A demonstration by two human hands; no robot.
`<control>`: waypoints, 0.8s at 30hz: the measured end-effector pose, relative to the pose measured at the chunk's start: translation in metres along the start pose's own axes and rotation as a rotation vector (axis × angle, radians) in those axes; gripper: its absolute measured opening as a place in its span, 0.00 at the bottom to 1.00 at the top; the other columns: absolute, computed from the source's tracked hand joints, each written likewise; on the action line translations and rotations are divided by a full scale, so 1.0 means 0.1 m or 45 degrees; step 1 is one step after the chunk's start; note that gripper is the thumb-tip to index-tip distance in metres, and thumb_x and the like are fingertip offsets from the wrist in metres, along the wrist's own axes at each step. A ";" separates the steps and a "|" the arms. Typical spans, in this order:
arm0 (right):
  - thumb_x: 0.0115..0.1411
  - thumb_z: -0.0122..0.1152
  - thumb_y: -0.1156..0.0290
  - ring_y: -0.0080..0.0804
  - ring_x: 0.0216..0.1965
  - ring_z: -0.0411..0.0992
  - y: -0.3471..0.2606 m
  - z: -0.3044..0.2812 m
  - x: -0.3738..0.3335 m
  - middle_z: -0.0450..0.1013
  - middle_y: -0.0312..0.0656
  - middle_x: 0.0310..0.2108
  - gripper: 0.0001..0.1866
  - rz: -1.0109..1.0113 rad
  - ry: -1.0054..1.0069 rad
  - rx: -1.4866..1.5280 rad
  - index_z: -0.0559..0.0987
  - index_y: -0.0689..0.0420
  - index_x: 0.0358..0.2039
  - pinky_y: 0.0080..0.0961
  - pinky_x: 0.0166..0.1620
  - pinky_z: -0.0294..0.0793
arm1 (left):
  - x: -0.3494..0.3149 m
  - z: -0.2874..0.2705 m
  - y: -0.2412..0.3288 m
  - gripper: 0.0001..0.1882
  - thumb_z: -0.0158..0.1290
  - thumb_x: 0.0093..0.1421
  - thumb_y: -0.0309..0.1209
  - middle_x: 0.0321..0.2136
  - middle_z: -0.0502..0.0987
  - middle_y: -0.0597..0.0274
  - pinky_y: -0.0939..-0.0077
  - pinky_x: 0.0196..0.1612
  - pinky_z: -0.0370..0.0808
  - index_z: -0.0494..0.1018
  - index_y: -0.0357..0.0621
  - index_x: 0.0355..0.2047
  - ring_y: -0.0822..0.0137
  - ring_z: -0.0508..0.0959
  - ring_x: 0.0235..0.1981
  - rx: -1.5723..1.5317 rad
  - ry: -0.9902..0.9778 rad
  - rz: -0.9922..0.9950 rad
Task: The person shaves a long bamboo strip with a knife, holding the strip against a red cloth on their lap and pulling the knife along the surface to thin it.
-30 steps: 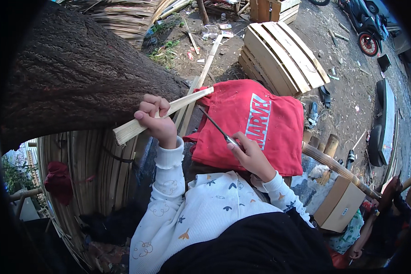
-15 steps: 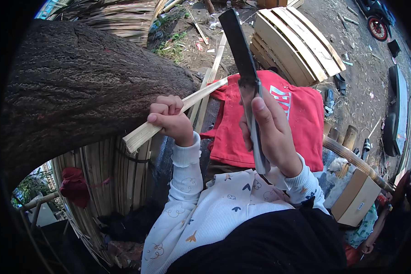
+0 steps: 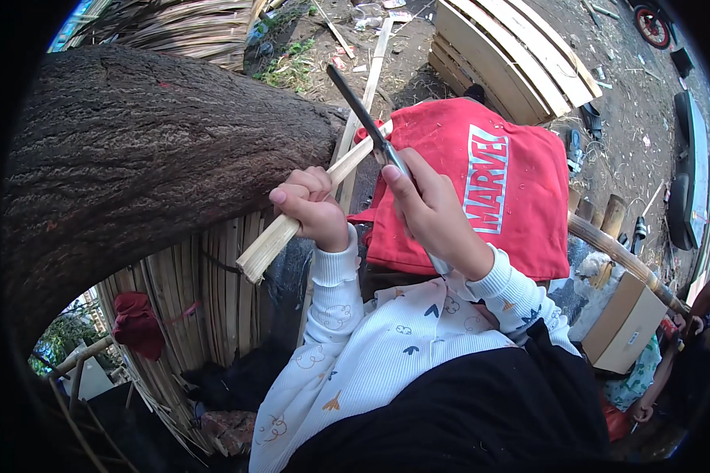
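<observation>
My left hand [image 3: 317, 211] is closed round a pale split stick of wood or bamboo [image 3: 270, 249], which slants from lower left up to the right. My right hand [image 3: 438, 206] grips the metal handle of a large knife [image 3: 357, 104]; its dark blade points up and to the left. The blade crosses in front of the stick's far end, and whether they touch I cannot tell. Under both hands a red cloth bag [image 3: 426, 169] with pale lettering lies over my lap, with small pale specks on it.
A thick tree trunk [image 3: 166, 150] runs along the left, close to my left hand. Wooden slatted crates [image 3: 521, 59] stand ahead. At right are a bamboo pole [image 3: 623, 256], a cardboard box [image 3: 625, 323] and another person's hand [image 3: 643, 411]. Stacked strips [image 3: 173, 296] stand at lower left.
The knife has come down and leftward, from upright above the bag to across the stick's far end. My left hand and the stick have shifted slightly right in the picture.
</observation>
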State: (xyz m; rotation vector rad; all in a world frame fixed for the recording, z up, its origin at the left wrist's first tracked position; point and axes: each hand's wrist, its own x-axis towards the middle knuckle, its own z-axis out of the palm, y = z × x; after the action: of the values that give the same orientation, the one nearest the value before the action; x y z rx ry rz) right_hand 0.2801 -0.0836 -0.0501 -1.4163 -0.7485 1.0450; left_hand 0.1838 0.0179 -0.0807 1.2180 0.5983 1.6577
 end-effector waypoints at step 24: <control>0.64 0.43 0.54 0.15 0.07 0.56 -0.02 -0.58 -0.11 0.58 0.30 0.10 0.18 0.267 0.257 0.173 0.66 0.56 0.27 0.15 0.11 0.56 | 0.23 0.34 0.37 0.27 0.36 0.65 0.46 0.09 0.45 0.72 0.83 0.14 0.41 0.45 0.50 0.12 0.80 0.43 0.10 0.035 -0.217 0.042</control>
State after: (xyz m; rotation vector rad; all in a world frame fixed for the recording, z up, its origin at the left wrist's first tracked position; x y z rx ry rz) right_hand 0.3287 -0.1171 -0.0497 -1.4779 -0.3816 1.0721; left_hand 0.1988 0.0182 -0.0273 1.3796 0.4984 1.5582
